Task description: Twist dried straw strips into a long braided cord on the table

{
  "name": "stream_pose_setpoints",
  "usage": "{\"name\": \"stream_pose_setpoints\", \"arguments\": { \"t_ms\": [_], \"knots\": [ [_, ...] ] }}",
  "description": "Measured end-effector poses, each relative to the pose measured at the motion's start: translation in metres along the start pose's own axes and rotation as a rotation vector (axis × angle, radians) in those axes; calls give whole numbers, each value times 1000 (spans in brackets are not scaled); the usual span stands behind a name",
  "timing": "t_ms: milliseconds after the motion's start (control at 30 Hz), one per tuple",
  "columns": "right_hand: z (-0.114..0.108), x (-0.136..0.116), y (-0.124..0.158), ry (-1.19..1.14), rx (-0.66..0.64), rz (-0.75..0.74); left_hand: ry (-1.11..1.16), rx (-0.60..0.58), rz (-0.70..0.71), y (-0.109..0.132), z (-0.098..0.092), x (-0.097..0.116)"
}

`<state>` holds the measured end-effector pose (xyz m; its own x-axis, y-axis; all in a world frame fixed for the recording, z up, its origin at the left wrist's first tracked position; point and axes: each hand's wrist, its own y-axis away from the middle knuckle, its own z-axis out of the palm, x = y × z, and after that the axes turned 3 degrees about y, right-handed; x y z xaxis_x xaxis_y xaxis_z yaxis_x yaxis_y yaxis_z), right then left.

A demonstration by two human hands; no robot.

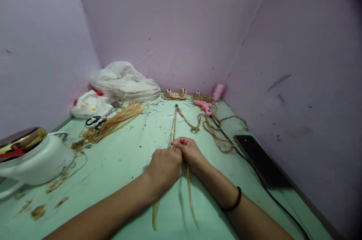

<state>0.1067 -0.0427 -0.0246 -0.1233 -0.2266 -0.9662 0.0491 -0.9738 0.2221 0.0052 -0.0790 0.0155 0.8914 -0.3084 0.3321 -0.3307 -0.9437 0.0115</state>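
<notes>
1. Far left of the hands: a smooth, rounded white pot, cut off by the picture edge; its contents are hard to make out.
2. Ahead and left: scissors, blades partly hidden, and a fan of dry, flat straw; behind, a crumpled, filmy plastic bag, its contents unclear.
3. The left hand is curled into a loose fist at the near end of the braid; its fingertips are hidden.
4. The twisted, ropy braid runs straight ahead from both hands, bends, then trails rightward into loose loops.
5. The right hand pinches the braid's end, thumb against forefinger; a thin, papery strip hangs below it.
6. Ahead and right: a pink glue gun, then a flat, dark phone on the counter.
</notes>
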Motion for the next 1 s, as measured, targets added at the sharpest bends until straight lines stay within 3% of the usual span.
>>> {"name": "stream_pose_setpoints", "arguments": {
  "t_ms": [67, 133, 167, 233, 300, 333, 433, 533, 633, 733, 867, 1000],
  "knots": [
    [-3, -2, 0, 5, -35, 19, 128, 121, -40, -5, -7, -10],
    [-5, -4, 1, 35, -68, 42, 404, 216, -192, -13, -14, -22],
    [-6, -4, 2, 54, -80, 45, 583, 167, -276, -18, -15, -27],
    [-6, -5, 2, 73, -108, 36, 928, -46, -384, -26, -14, -33],
    [-6, -6, 2, 66, -141, 22, 1176, -243, -415, -32, -10, -35],
    [-7, -6, 2, 64, -160, 19, 1238, -287, -422, -34, -7, -36],
    [-10, -4, -3, 121, -217, -17, 1196, -291, -468, -39, -1, -35],
    [-15, 0, -7, 311, -224, -151, 1039, -257, -487, -41, 1, -35],
    [-21, 0, -6, 609, -139, -288, 989, -177, -450, -43, 6, -36],
    [-24, -7, -1, 843, -26, -284, 969, -138, -392, -44, 13, -37],
    [-23, -14, 5, 852, 46, -111, 980, -129, -394, -41, 13, -31],
    [-11, -10, 18, 811, 42, -211, 1065, -135, -515, -36, 4, -24]
  ]
}}
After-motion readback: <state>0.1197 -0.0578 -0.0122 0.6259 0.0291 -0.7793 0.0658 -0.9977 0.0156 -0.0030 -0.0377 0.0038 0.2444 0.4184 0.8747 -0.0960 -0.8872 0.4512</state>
